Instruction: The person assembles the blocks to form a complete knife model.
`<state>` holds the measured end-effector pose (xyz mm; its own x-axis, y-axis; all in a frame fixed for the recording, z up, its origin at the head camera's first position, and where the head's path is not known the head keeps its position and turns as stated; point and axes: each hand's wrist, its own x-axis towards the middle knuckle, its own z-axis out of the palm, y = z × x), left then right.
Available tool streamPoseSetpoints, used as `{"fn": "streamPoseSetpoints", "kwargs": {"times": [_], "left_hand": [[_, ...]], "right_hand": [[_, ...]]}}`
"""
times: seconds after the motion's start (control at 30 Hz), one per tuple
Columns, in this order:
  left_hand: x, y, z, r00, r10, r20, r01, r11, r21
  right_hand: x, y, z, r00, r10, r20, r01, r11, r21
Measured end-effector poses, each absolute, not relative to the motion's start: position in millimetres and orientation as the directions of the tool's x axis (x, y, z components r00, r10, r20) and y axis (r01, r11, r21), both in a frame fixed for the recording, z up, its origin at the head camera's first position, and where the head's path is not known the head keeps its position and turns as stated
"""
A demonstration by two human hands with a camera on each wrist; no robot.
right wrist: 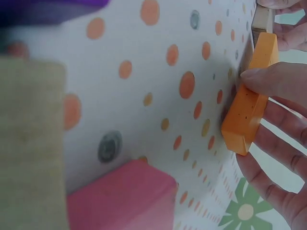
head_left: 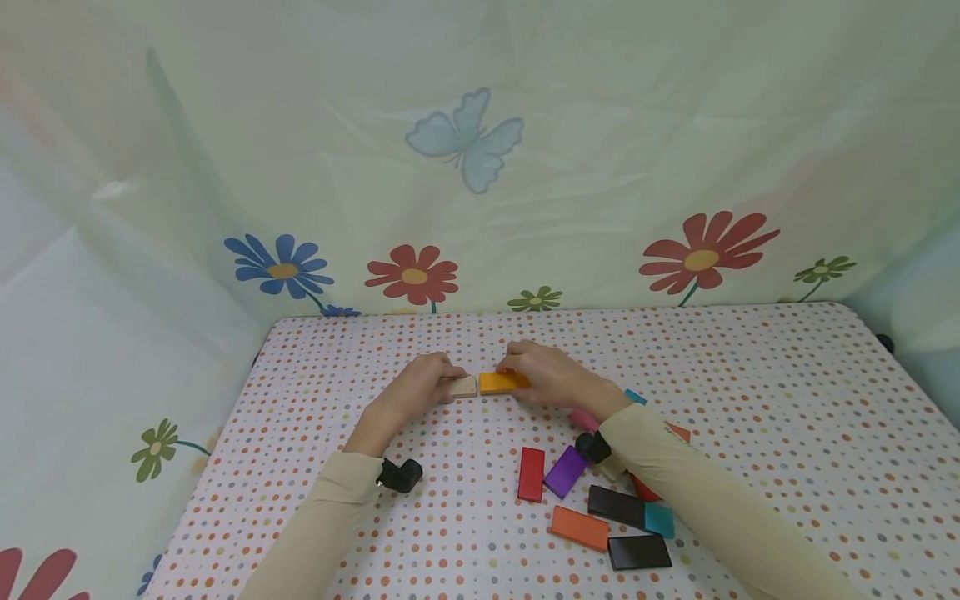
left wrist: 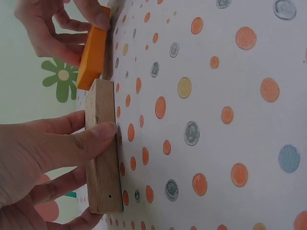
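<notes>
My left hand (head_left: 422, 385) grips a plain wooden block (left wrist: 103, 158), thumb on the near face and fingers behind it. The block lies on the dotted tablecloth, dark specks showing in its grain. Just to its right, my right hand (head_left: 551, 375) pinches an orange-yellow block (right wrist: 249, 103) between thumb and fingers. In the left wrist view the orange-yellow block (left wrist: 93, 55) is tilted, its end close to the wooden block's end. A narrow gap separates the two blocks in the head view.
Below the right forearm lie several loose blocks: a red one (head_left: 531, 475), a purple one (head_left: 566, 472), an orange one (head_left: 580, 528), black ones (head_left: 640, 552) and a teal one (head_left: 659, 520). A pink block (right wrist: 127, 199) is near the right wrist. A flowered curtain (head_left: 585, 167) hangs behind the table.
</notes>
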<state>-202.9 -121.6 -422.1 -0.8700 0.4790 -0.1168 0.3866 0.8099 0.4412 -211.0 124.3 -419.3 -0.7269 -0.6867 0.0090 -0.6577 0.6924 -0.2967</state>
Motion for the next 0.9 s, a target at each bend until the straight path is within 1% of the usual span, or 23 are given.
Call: {"fn": "streamPoseSetpoints", "kwargs": {"times": [0.27, 0.47, 0.73, 0.9], "left_hand": [[-202, -121, -421, -0.866, 0.481, -0.134, 0.376, 0.805, 0.458], [-203, -121, -420, -0.871, 0.472, -0.136, 0.373, 0.815, 0.443], [-204, -120, -419, -0.874, 0.463, -0.147, 0.365, 0.825, 0.432], [-204, -120, -418, -0.872, 0.465, -0.155, 0.362, 0.824, 0.436]], "right_hand": [[-212, 119, -424, -0.726, -0.688, -0.018, -0.654, 0.698, -0.293], [-213, 115, -421, -0.725, -0.688, -0.028, -0.655, 0.701, -0.281], [-212, 113, -418, -0.725, -0.687, -0.051, -0.644, 0.703, -0.302], [-207, 116, -411, -0.724, -0.687, -0.065, -0.654, 0.713, -0.253]]}}
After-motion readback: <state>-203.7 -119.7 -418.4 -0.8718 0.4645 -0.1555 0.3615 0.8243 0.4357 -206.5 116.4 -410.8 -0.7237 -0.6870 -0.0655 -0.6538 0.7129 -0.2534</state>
